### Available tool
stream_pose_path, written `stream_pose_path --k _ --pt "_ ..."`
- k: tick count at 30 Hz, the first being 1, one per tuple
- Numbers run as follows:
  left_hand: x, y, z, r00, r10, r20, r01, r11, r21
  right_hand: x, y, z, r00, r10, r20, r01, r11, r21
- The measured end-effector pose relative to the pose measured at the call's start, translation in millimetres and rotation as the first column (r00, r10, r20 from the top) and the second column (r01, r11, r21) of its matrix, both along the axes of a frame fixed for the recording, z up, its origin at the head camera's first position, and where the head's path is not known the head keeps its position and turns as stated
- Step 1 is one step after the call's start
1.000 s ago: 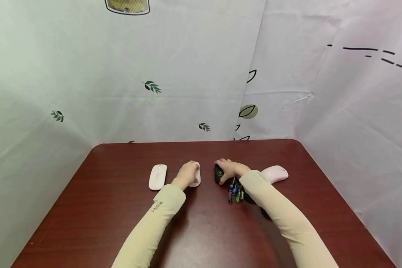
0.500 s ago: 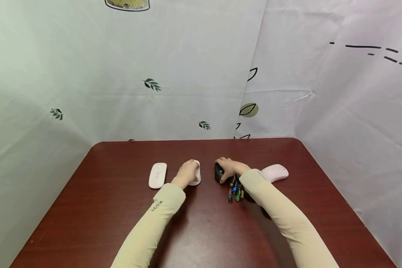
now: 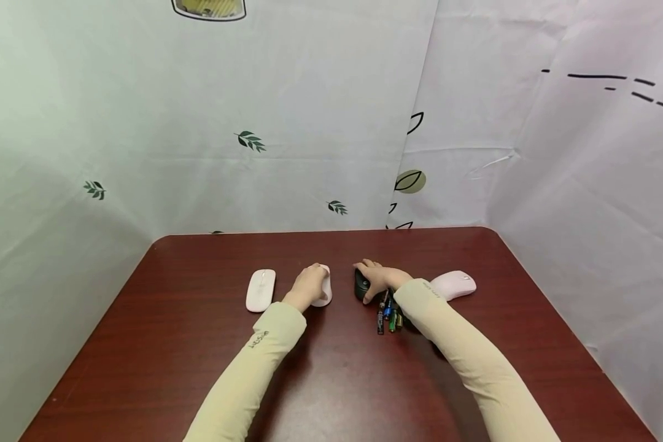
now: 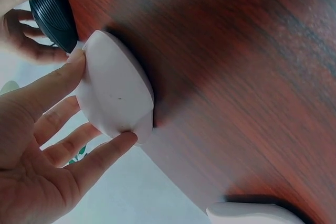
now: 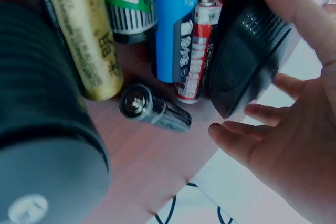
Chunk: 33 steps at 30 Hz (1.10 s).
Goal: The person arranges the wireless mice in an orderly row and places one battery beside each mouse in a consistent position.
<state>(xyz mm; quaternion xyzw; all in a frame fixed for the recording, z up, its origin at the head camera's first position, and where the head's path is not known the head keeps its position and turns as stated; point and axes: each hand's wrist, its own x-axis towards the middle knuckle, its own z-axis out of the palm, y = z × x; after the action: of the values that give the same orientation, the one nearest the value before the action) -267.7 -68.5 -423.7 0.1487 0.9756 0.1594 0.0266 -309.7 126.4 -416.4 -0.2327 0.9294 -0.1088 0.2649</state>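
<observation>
My left hand (image 3: 307, 287) grips a pale pink computer mouse (image 4: 118, 87) on the table, thumb along one side and fingers at the other. In the head view the hand covers part of that mouse. A little to the right, my right hand (image 3: 380, 277) holds a black computer mouse (image 5: 247, 51) between thumb and fingers. Several batteries lie close beside the black mouse, among them a red one (image 5: 199, 51), a blue one (image 5: 176, 24), a gold one (image 5: 86, 35) and a black one (image 5: 157, 109).
A white mouse (image 3: 261, 290) lies left of my left hand. Beyond the right sleeve sits another pale pink mouse (image 3: 454, 286), partly covered. A dark ribbed object with a grey end (image 5: 47, 129) is near the right wrist. The red-brown table (image 3: 171, 368) meets light cloth walls.
</observation>
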Motion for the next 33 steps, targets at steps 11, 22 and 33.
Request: stream_pose_path --k 11,22,33 --pt "-0.3 1 3.8 1.000 0.006 -0.009 -0.006 1.000 -0.011 -3.7 18 22.8 0.997 0.072 0.011 -0.071 0.995 -0.072" --pt "1.4 -2 2.0 1.000 0.002 0.012 -0.002 1.000 -0.014 3.1 35 31.7 0.990 0.129 -0.049 -0.136 0.974 -0.179" --pt "2.0 -5 2.0 1.000 -0.006 -0.021 0.007 0.999 0.042 14.3 48 39.9 0.966 -0.040 -0.254 -0.034 0.959 -0.281"
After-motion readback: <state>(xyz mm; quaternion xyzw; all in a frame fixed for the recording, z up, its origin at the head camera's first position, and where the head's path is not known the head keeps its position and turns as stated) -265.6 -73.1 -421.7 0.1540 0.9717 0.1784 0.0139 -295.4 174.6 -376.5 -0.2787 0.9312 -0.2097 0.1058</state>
